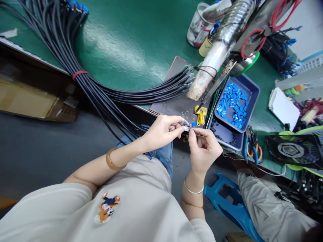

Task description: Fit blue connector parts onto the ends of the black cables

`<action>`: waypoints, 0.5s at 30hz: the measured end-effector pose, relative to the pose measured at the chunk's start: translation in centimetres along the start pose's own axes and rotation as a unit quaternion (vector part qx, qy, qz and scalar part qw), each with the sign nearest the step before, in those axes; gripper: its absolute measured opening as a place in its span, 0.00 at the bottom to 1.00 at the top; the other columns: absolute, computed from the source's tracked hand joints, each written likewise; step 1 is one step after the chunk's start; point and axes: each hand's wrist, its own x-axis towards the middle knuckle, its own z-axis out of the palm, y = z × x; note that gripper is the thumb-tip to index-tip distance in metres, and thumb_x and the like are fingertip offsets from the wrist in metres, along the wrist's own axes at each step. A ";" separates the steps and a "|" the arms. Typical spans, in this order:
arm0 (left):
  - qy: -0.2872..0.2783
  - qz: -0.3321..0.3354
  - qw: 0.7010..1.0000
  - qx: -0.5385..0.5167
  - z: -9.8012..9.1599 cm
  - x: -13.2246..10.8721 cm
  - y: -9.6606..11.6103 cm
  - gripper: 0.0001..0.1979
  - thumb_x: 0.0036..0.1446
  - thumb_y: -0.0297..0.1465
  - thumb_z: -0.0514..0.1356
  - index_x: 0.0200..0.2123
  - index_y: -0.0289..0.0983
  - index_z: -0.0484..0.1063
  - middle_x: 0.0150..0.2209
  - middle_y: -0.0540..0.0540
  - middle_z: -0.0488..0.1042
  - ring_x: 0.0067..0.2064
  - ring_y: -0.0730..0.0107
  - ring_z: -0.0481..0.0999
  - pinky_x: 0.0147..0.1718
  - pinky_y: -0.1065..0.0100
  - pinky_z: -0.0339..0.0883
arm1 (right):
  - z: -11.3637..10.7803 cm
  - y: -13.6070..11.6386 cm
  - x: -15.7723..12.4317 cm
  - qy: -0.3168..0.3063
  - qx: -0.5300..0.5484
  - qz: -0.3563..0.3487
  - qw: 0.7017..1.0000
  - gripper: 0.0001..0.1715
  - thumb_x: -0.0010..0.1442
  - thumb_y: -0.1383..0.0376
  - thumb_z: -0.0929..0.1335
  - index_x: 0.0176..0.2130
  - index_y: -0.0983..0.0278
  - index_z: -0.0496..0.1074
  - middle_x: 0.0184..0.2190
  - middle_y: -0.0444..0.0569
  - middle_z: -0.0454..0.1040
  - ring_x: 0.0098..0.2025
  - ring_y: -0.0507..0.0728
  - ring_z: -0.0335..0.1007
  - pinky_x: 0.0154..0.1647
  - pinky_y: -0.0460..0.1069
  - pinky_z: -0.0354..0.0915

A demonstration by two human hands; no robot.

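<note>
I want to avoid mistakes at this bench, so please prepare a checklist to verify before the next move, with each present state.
1. Hands together: ok; the left hand and right hand meet at the fingertips.
2. Fit of the small blue piece there: cannot tell; too small and partly hidden.
3. Dark board clean: not ok; small pale bits are scattered on it.
4. Supply: ok; many loose blue pieces lie in the upper tray.
5. Cable bundle secured: ok; a red tie goes around it.

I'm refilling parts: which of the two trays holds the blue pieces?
The upper tray, which overlaps the other and sits farther from the right hand. Blue pieces are scattered in it, while the lower tray holds small black pieces.
</note>
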 end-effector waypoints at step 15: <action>-0.049 -0.072 0.987 -0.138 -0.9 0.5 0.4 0.09 0.60 0.30 0.61 0.29 0.31 0.71 0.20 0.51 0.72 0.19 0.85 0.63 0.19 0.80 0.56 | 0.0 1.5 -0.2 0.036 0.043 0.034 0.998 0.08 0.62 0.61 0.70 0.35 0.63 0.76 0.24 0.40 0.74 0.20 0.47 0.65 0.21 0.44 0.57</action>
